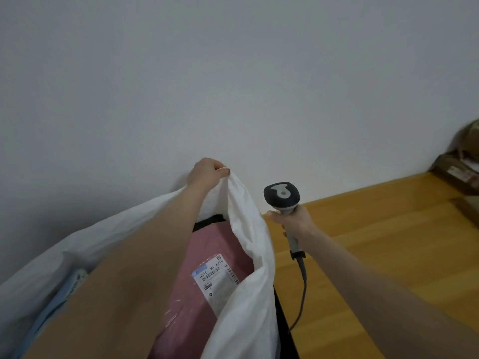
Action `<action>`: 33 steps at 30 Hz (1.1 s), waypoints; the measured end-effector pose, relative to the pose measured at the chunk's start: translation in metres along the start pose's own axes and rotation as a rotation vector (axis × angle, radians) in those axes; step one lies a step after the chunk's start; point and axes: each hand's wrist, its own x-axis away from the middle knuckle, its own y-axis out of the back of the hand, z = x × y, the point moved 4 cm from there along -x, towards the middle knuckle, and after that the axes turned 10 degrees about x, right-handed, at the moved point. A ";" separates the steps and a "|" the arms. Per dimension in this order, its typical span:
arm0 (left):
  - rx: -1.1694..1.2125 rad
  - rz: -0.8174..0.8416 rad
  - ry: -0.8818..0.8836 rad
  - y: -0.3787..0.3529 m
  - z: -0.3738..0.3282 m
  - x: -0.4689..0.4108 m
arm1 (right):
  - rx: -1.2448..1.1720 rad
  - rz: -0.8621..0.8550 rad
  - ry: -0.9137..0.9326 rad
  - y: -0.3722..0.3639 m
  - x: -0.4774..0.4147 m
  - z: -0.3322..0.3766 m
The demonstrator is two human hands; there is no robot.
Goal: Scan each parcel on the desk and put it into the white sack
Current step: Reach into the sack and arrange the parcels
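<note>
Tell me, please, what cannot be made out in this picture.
Head view only:
- Brown parcels on the desk: blurred, cut off by the right edge; number unclear.
- Label on the pink parcel: print too small to read.
- Bottom of the white sack: hidden by the pink parcel and a brown box.

The white sack (254,255) is held open by its lifted rim beside the desk (375,242); a labelled pink parcel (207,244) is lodged inside. A corded scanner (282,195) is gripped upright above the desk, where brown parcels (457,168) are piled far right.
</note>
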 end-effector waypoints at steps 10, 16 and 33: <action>-0.060 -0.011 -0.097 0.015 -0.008 0.077 | 0.112 0.022 -0.099 -0.024 0.023 0.004; -0.037 0.042 0.096 0.024 0.000 0.174 | -0.022 -0.013 0.058 0.002 0.038 0.051; -0.553 -0.120 0.189 0.024 -0.043 0.324 | -0.057 0.173 0.078 -0.016 0.121 -0.010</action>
